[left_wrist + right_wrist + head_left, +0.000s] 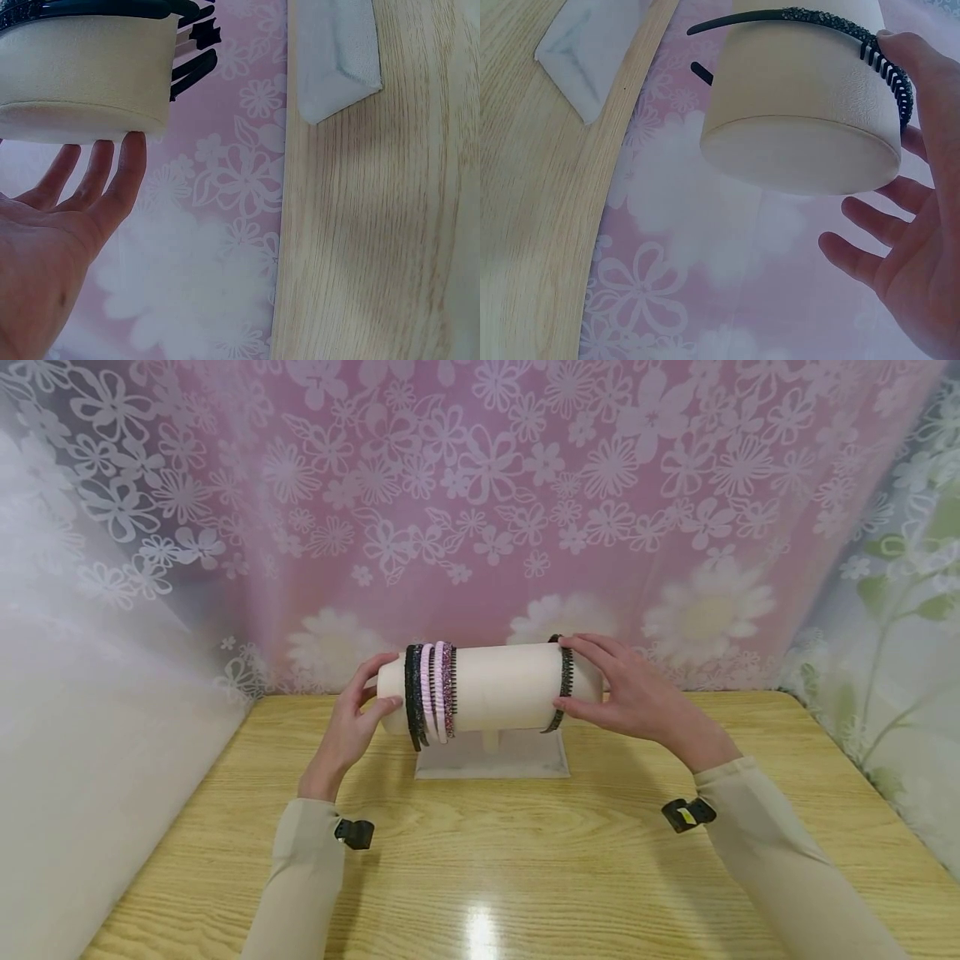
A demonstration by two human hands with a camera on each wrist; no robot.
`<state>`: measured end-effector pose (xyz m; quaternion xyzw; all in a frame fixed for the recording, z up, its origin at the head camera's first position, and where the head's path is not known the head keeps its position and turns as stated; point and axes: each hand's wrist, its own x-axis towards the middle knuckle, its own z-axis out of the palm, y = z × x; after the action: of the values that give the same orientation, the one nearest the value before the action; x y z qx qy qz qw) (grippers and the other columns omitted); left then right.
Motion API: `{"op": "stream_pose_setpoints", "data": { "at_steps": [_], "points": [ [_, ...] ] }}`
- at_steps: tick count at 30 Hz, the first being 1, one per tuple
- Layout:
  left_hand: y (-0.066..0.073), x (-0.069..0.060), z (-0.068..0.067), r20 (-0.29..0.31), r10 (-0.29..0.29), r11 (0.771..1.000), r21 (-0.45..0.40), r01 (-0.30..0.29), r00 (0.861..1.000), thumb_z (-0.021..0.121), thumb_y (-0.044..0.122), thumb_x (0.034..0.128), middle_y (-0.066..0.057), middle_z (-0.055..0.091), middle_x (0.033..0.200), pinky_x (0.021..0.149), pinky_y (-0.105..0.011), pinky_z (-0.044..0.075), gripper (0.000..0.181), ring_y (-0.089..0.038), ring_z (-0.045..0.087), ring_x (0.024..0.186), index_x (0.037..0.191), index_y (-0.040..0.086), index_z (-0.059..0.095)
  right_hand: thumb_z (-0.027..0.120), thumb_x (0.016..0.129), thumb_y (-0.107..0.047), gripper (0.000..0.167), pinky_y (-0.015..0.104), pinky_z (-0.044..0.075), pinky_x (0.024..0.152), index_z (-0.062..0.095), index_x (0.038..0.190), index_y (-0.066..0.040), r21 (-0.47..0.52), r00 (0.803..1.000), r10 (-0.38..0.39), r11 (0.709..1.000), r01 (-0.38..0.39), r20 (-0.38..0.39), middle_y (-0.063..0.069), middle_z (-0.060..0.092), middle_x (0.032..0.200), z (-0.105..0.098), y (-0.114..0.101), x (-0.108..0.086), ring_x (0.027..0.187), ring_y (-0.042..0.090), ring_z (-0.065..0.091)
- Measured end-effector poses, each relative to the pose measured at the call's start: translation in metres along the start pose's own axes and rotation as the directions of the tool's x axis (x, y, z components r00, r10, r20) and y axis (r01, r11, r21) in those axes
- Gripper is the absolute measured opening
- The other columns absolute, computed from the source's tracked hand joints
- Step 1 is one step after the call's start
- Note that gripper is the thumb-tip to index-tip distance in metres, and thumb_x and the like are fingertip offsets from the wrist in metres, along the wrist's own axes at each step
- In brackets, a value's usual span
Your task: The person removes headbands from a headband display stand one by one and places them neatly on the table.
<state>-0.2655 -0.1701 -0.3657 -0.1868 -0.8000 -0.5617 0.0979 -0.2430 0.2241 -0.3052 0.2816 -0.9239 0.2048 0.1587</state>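
A cream cylinder (506, 685) lies sideways on a stand, with several headbands (429, 693), black, pink and glittery, grouped near its left end. My left hand (351, 722) grips that left end, thumb in front and fingers behind; in the left wrist view the fingertips of the hand (67, 225) touch the cylinder's end (90, 82). Around the right part sits a dark glittery headband (567, 672) with comb teeth. My right hand (637, 693) pinches it between thumb and fingers. The right wrist view shows the hand (922, 247) beside the headband (829, 21), whose tips stick out from the cylinder.
The stand's pale marbled base (491, 760) rests on a wooden table (480, 835). A pink floral curtain (480, 527) hangs behind the table, with whitish floral sheets at the left and right. Dark wrist cameras (356, 834) are strapped over both sleeves.
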Motion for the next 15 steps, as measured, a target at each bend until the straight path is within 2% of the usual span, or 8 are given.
{"op": "stream_pose_setpoints", "data": {
  "at_steps": [9, 15],
  "points": [
    [0.0005, -0.0004, 0.0004, -0.004, -0.001, 1.0, 0.0, 0.001, 1.0, 0.061, 0.018, 0.0994, -0.002, 0.043, 0.158, 0.088, -0.053, 0.056, 0.055, -0.037, 0.054, 0.135, 0.151, 0.032, 0.047, 0.081, 0.087, -0.039, 0.077, 0.06, 0.052, 0.095, 0.048, 0.152, -0.016, 0.002, 1.0, 0.003, 1.0, -0.003, -0.014, 0.016, 0.048, 0.153, -0.0007, 0.0027, -0.0034, 0.131, 0.04, 0.054],
    [0.0005, -0.0007, 0.0, -0.005, 0.006, 1.0, 0.006, -0.006, 1.0, 0.061, 0.018, 0.0993, -0.001, 0.043, 0.158, 0.087, -0.052, 0.056, 0.055, -0.038, 0.054, 0.135, 0.151, 0.032, 0.047, 0.081, 0.087, -0.038, 0.077, 0.063, 0.05, 0.097, 0.047, 0.153, -0.018, 0.018, 1.0, 0.013, 1.0, -0.013, -0.026, 0.016, 0.046, 0.154, -0.002, 0.0049, -0.0065, 0.133, 0.042, 0.053]
  ]
}}
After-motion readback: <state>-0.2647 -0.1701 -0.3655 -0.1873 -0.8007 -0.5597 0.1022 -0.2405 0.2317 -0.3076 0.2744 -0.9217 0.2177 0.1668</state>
